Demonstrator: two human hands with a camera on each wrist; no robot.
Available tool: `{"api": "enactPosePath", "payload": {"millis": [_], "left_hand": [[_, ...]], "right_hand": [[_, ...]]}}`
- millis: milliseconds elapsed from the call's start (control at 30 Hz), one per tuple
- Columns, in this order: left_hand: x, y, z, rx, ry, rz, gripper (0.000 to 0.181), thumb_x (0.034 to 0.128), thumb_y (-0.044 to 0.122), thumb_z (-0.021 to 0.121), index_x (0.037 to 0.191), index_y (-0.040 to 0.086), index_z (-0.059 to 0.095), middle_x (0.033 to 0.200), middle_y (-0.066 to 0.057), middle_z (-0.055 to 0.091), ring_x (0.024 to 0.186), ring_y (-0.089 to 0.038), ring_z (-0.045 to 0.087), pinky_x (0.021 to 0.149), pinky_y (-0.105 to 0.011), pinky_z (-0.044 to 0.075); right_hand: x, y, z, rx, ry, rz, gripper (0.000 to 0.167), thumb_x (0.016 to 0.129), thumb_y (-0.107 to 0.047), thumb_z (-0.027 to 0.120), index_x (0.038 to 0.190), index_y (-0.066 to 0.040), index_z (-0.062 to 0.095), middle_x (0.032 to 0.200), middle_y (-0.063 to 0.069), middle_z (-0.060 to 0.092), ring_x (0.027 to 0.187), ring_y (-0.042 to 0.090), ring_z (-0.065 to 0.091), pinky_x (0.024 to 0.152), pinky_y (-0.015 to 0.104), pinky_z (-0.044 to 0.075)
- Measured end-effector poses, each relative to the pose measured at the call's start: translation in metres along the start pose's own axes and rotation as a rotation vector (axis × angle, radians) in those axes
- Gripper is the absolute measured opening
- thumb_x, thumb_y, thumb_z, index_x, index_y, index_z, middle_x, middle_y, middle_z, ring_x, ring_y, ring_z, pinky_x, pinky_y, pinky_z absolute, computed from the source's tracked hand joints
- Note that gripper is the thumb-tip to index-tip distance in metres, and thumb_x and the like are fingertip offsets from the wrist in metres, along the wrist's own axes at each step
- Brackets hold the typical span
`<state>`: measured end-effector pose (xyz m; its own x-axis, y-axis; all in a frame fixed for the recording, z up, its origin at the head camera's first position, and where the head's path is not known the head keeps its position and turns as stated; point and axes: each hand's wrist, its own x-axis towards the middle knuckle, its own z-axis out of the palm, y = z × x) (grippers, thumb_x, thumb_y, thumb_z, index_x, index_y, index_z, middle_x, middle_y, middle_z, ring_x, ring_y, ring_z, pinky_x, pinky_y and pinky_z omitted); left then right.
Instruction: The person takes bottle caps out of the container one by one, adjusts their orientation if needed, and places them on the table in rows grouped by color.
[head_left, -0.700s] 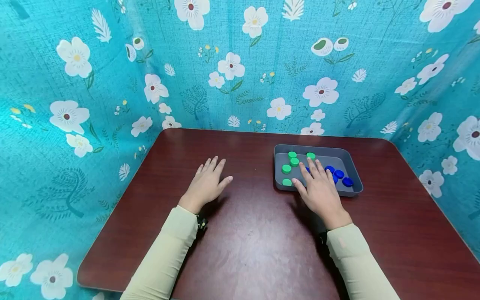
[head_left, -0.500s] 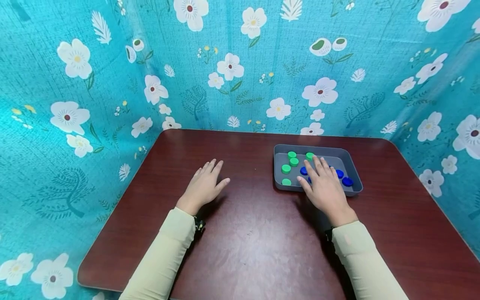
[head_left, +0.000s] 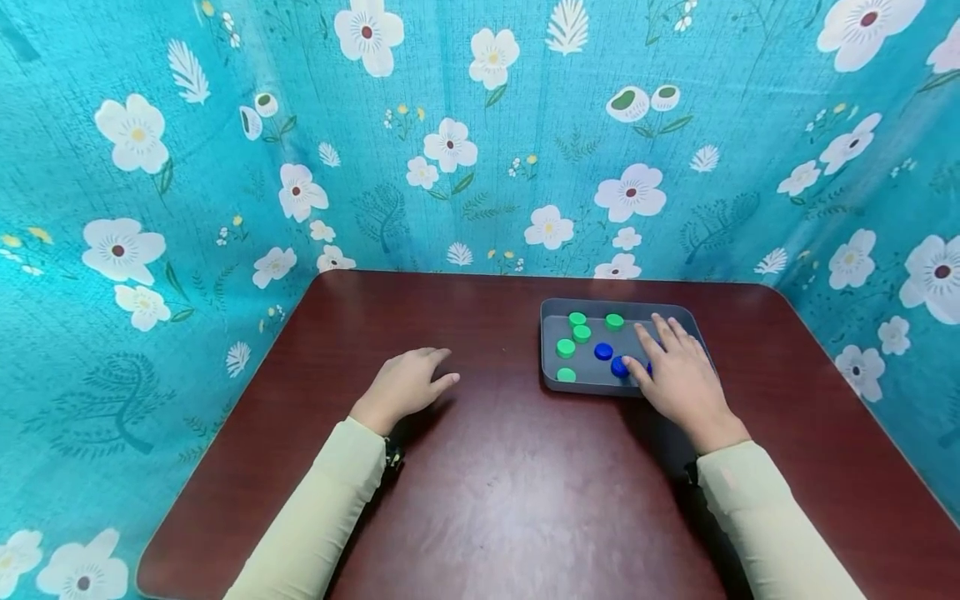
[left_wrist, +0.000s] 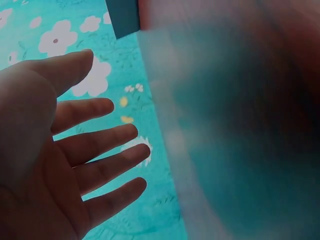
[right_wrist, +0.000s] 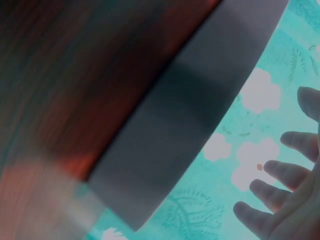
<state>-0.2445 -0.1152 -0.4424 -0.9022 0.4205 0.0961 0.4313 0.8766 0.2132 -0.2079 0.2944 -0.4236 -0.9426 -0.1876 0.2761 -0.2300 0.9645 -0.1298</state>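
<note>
In the head view a grey tray (head_left: 592, 388) holds several green caps (head_left: 566, 348) on its left and blue caps (head_left: 603, 352) nearer its middle. Over the tray's right part hovers my right hand (head_left: 684, 385), fingers spread, hiding some of what lies there. My left hand (head_left: 405, 385) is over the table, left of the tray, with nothing in it. The left wrist view shows the left hand (left_wrist: 75, 145) with separated, extended fingers. In the right wrist view the right hand (right_wrist: 287, 185) has its fingers spread beside the tray's outer wall (right_wrist: 165, 120).
The dark red wooden table (head_left: 495, 483) reflects light near its front. A blue flowered curtain (head_left: 465, 75) hangs behind it and along both sides. Both sleeved forearms reach in from the front edge.
My right hand has moved right over the tray, uncovering blue caps in its middle. The left hand's fingers look more lowered, and the head view has shifted slightly.
</note>
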Motion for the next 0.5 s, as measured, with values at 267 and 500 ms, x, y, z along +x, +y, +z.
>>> {"api": "enactPosePath", "payload": {"millis": [267, 500], "left_hand": [[0.035, 0.01, 0.011, -0.024, -0.045, 0.026, 0.046, 0.0969, 0.045, 0.057, 0.131, 0.015, 0.064, 0.124, -0.002, 0.064, 0.115, -0.017, 0.058, 0.095, -0.04, 0.048], [0.058, 0.027, 0.015, -0.02, -0.096, 0.061, 0.043, 0.0978, 0.043, 0.056, 0.129, 0.014, 0.065, 0.122, -0.002, 0.065, 0.114, -0.018, 0.059, 0.094, -0.039, 0.048]], "right_hand": [[0.0, 0.026, 0.001, 0.024, -0.024, 0.08, 0.067, 0.099, -0.035, 0.056, 0.148, 0.004, 0.034, 0.151, 0.034, 0.021, 0.14, 0.05, 0.014, 0.113, 0.056, 0.007], [-0.003, 0.048, 0.002, 0.022, -0.068, 0.137, 0.069, 0.101, -0.04, 0.049, 0.148, 0.006, 0.031, 0.15, 0.035, 0.02, 0.139, 0.052, 0.014, 0.114, 0.055, 0.006]]}}
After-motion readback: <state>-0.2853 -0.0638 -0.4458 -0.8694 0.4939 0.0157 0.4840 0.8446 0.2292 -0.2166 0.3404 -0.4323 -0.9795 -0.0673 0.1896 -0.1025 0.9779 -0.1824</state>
